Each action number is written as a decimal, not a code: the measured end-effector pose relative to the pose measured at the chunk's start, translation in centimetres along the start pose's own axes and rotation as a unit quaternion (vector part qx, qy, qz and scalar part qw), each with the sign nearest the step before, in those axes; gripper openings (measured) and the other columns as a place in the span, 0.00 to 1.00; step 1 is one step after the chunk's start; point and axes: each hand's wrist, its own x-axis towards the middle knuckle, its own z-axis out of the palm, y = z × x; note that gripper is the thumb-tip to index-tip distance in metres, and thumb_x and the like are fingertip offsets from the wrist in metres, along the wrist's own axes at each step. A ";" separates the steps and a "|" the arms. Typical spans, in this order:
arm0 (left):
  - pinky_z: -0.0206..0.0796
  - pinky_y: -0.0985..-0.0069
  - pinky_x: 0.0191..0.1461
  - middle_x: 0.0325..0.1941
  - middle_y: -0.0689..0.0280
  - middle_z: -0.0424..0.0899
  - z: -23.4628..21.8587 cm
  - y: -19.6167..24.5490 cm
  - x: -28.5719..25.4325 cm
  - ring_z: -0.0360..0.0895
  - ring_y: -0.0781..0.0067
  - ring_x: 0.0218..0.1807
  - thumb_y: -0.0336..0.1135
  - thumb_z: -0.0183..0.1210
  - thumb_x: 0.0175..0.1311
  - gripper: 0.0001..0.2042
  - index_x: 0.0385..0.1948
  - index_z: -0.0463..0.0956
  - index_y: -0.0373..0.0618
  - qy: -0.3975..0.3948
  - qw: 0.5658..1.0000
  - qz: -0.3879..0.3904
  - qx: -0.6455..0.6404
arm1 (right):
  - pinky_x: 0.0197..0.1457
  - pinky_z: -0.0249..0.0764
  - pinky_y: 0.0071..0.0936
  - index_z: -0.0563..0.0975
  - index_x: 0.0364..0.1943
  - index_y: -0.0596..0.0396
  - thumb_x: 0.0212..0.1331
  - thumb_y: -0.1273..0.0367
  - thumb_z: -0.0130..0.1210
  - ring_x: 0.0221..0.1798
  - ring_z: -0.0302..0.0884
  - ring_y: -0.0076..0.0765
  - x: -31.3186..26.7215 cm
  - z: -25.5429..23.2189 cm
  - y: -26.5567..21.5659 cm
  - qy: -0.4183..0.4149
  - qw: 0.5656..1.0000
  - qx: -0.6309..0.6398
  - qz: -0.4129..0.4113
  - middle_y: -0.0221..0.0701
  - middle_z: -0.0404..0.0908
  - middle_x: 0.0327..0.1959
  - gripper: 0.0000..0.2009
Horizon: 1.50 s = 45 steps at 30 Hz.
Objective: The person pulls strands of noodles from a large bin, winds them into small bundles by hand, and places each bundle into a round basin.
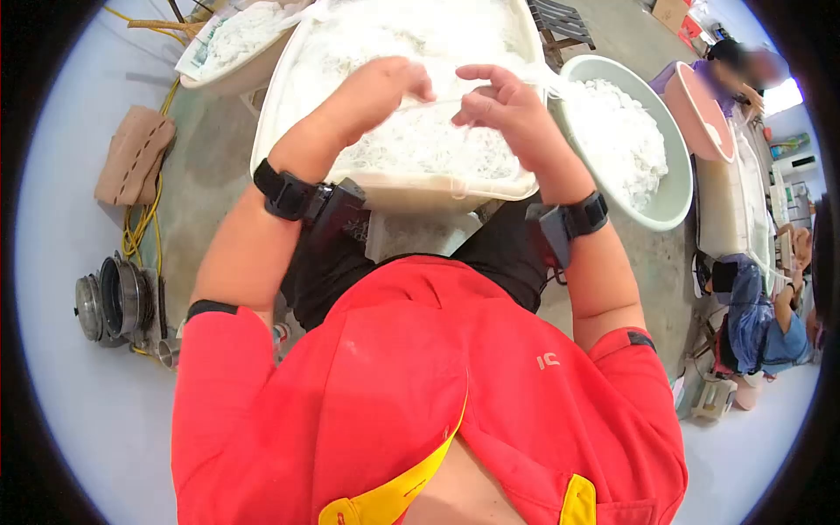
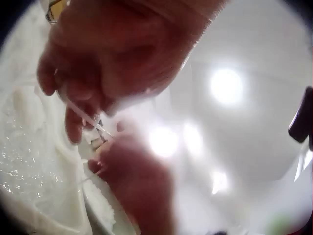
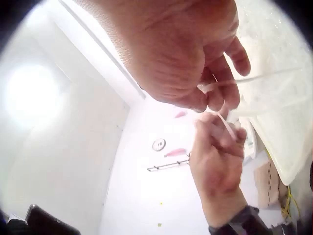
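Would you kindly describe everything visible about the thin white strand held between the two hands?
The white strand is thin, pale and translucent, like a noodle or plastic strip; the material cannot be told. It runs nearly level, stretched between the left hand and right hand, each pinching it in its fingertips. It hangs above the large cream tub heaped with similar white strands.

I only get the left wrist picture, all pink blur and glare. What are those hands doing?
Observer: In the head view both hands pinch a thin white strand over a big white tub of pale shreds.
Visitor: Which hand is which?
Observer: The left hand is curled at one end, the right hand at the other.
Visitor: Anything else nearby?
Observer: A round basin of the same white stuff sits to the person's right.
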 end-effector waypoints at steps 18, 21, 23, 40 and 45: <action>0.65 0.78 0.27 0.16 0.71 0.71 -20.9 13.1 -5.2 0.67 0.77 0.18 0.47 0.36 0.68 0.19 0.27 0.74 0.51 -0.037 0.917 0.194 -0.346 | 0.39 0.64 0.18 0.74 0.36 0.58 0.65 0.61 0.44 0.30 0.66 0.19 1.3 -1.4 4.2 -0.067 0.986 -0.146 0.032 0.23 0.69 0.22 0.14; 0.66 0.74 0.32 0.22 0.68 0.75 -27.0 15.8 -8.3 0.71 0.72 0.24 0.45 0.38 0.65 0.17 0.30 0.74 0.47 0.242 0.891 0.264 -0.278 | 0.38 0.65 0.19 0.74 0.36 0.58 0.64 0.61 0.45 0.30 0.67 0.19 1.7 -2.5 6.8 -0.046 0.984 -0.157 0.068 0.23 0.69 0.22 0.14; 0.64 0.73 0.33 0.23 0.68 0.74 -31.7 14.9 -10.3 0.70 0.72 0.26 0.44 0.38 0.64 0.16 0.31 0.74 0.48 0.440 0.781 0.383 -0.223 | 0.36 0.66 0.19 0.74 0.37 0.57 0.64 0.61 0.45 0.28 0.67 0.19 2.3 -3.3 6.9 -0.025 0.985 -0.157 0.073 0.23 0.70 0.23 0.14; 0.60 0.74 0.38 0.22 0.69 0.64 -8.7 -0.6 -4.8 0.62 0.75 0.26 0.39 0.43 0.67 0.12 0.29 0.68 0.41 0.201 0.844 0.271 -0.416 | 0.29 0.67 0.19 0.73 0.30 0.57 0.66 0.65 0.41 0.24 0.69 0.24 2.8 -5.7 -15.3 -0.106 0.946 -0.054 -0.300 0.28 0.71 0.23 0.12; 0.64 0.73 0.37 0.28 0.63 0.74 -3.5 -2.8 -2.5 0.71 0.69 0.31 0.34 0.47 0.63 0.08 0.31 0.71 0.40 0.118 0.982 0.125 0.084 | 0.36 0.71 0.28 0.78 0.37 0.51 0.57 0.58 0.52 0.31 0.75 0.35 1.1 -0.7 0.0 0.131 0.940 -0.314 -0.009 0.31 0.78 0.27 0.13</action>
